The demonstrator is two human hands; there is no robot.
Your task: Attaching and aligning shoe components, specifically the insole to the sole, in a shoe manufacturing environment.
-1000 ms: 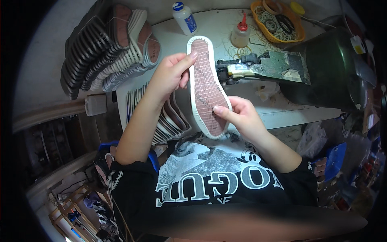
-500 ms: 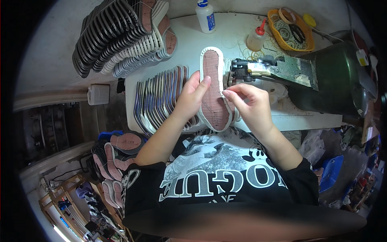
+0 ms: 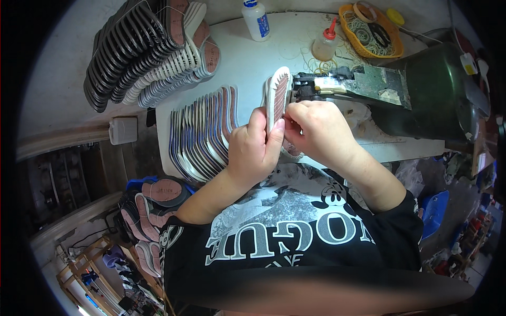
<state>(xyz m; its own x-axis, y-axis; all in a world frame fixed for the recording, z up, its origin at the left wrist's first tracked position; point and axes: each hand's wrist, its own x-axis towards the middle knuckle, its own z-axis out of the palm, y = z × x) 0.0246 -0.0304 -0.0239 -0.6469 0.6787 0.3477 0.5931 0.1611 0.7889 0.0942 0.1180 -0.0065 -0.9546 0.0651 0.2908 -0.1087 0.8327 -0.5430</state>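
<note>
Our left hand (image 3: 255, 150) and right hand (image 3: 316, 131), fingers of both clasping the sole (image 3: 278, 97), held on edge above the bench (image 3: 253, 63), against the machine (image 3: 363, 87), fanned soles (image 3: 203, 131) just left.

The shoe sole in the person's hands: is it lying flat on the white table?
No: the shoe sole is held up on edge between the left hand and right hand, above the white table.

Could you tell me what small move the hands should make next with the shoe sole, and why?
Probably ease the shoe sole forward to the sewing machine. The left hand and right hand hold it on edge, its tip right beside the machine's head, so feeding it in seems the natural step.
</note>
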